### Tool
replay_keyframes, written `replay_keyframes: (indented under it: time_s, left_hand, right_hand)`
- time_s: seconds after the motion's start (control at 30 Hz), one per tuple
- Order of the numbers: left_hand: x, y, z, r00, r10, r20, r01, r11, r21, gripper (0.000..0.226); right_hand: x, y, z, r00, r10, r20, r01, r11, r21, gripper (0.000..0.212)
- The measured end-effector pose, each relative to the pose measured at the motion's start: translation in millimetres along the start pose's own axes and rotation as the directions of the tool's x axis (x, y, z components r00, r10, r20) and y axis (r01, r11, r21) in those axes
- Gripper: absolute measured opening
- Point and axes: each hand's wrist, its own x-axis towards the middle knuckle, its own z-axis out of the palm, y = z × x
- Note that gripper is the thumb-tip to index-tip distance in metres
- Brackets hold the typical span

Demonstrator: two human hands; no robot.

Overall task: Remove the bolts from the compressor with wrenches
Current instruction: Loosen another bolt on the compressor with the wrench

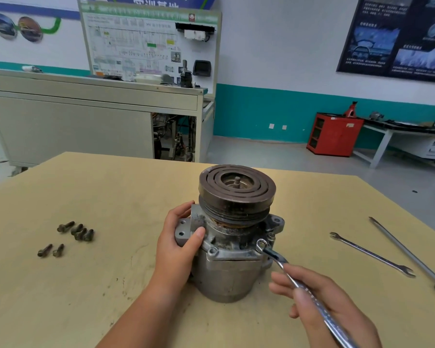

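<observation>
A grey metal compressor [232, 270] stands upright in the middle of the table with its dark grooved pulley [237, 190] on top. My left hand [178, 244] grips a mounting lug on its left side, thumb across the front. My right hand [322, 305] holds the shaft of a silver wrench [281, 263]. The wrench's ring end sits over a bolt [261, 244] on the front right of the flange. Another bolt [212, 251] shows on the front of the flange. Several removed bolts [77, 231] lie on the table to the left.
A second silver wrench [372, 254] lies on the wooden table [86, 285] to the right. Beside it lies a long screwdriver [407, 254] with a red handle at the right edge. Cabinets, a red tool cart [335, 134] and a bench stand far behind.
</observation>
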Motion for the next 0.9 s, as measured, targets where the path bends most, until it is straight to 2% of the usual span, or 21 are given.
replay_keyframes:
  time_s: [0.07,0.2,0.3,0.37,0.43,0.47,0.53,0.57,0.6,0.63,0.67,0.7,0.73,0.77,0.8,0.83,0.9]
  left_hand:
    - [0.0,0.2,0.1,1.000,-0.003,0.004,0.003,1.000,-0.003,0.055]
    - [0.0,0.2,-0.8,1.000,-0.019,0.011,0.019,1.000,-0.014,0.056]
    - [0.1,0.8,-1.1,0.999,-0.026,0.019,0.026,1.000,-0.014,0.055]
    - [0.2,1.3,-1.0,1.000,-0.024,0.017,0.024,1.000,-0.018,0.054]
    - [0.5,1.6,-1.4,1.000,-0.026,0.015,0.026,0.999,-0.020,0.054]
    - [0.8,1.4,-1.4,0.999,-0.030,0.018,0.030,0.999,-0.021,0.055]
    - [1.3,0.6,-0.9,0.999,-0.033,0.021,0.034,0.999,-0.025,0.056]
    - [1.7,0.2,-1.0,0.999,-0.033,0.020,0.034,0.999,-0.026,0.056]
    - [1.6,-0.2,-1.3,0.999,-0.036,0.019,0.036,0.999,-0.028,0.056]
    - [1.6,-0.6,-1.2,0.999,-0.040,0.018,0.040,0.999,-0.030,0.056]
    - [1.2,-0.8,-1.2,0.999,-0.043,0.019,0.043,0.998,-0.035,0.056]
    - [0.9,-0.8,-1.3,0.999,-0.044,0.020,0.044,0.998,-0.040,0.056]
    - [0.6,-0.5,-1.3,0.999,-0.044,0.021,0.045,0.998,-0.044,0.057]
    - [0.6,-0.2,-1.6,0.999,-0.044,0.024,0.045,0.998,-0.044,0.057]
    - [0.4,0.0,-2.0,0.999,-0.044,0.027,0.045,0.998,-0.042,0.058]
    - [0.5,-0.1,-2.4,0.999,-0.043,0.031,0.044,0.998,-0.042,0.059]
    - [0.4,0.0,-2.8,0.999,-0.041,0.034,0.042,0.998,-0.044,0.060]
  right_hand:
    - [-1.0,-5.0,3.9,1.000,-0.025,0.002,0.026,0.999,-0.038,0.019]
    - [15.1,-18.9,-5.1,0.999,-0.023,0.038,0.025,0.998,-0.055,0.029]
    - [48.7,-13.4,-25.0,0.991,0.102,0.090,-0.110,0.990,0.088,0.026]
    - [64.3,-6.6,-31.6,0.959,0.238,0.153,-0.271,0.929,0.253,0.032]
    - [72.6,-4.3,-30.9,0.921,0.291,0.260,-0.375,0.842,0.387,0.032]
    - [73.5,-1.8,-31.3,0.910,0.304,0.281,-0.402,0.809,0.428,0.039]
    - [67.7,6.5,-36.7,0.898,0.242,0.369,-0.423,0.709,0.564,0.050]
    - [62.3,3.8,-40.8,0.903,0.193,0.383,-0.414,0.625,0.661,0.050]
    - [55.1,-3.3,-43.7,0.947,0.234,0.222,-0.322,0.677,0.662,0.049]
    - [47.0,-8.1,-43.8,0.955,0.251,0.156,-0.287,0.661,0.694,0.056]
    - [40.5,-8.2,-44.6,0.972,0.196,0.127,-0.230,0.719,0.656,0.066]
    - [32.6,-2.0,-40.1,0.974,0.093,0.208,-0.201,0.778,0.595,0.068]
    - [25.6,-6.1,-37.1,0.972,0.200,0.122,-0.234,0.831,0.504,0.057]
    - [19.1,-14.3,-30.2,0.977,0.209,-0.033,-0.184,0.917,0.354,0.039]
    - [14.0,-18.8,-23.0,0.986,0.151,-0.075,-0.125,0.954,0.274,0.016]
    - [11.4,-22.7,-15.5,0.990,0.119,-0.072,-0.103,0.975,0.195,0.012]
    - [6.5,-19.5,-8.6,0.991,0.098,-0.086,-0.100,0.995,-0.014,0.035]
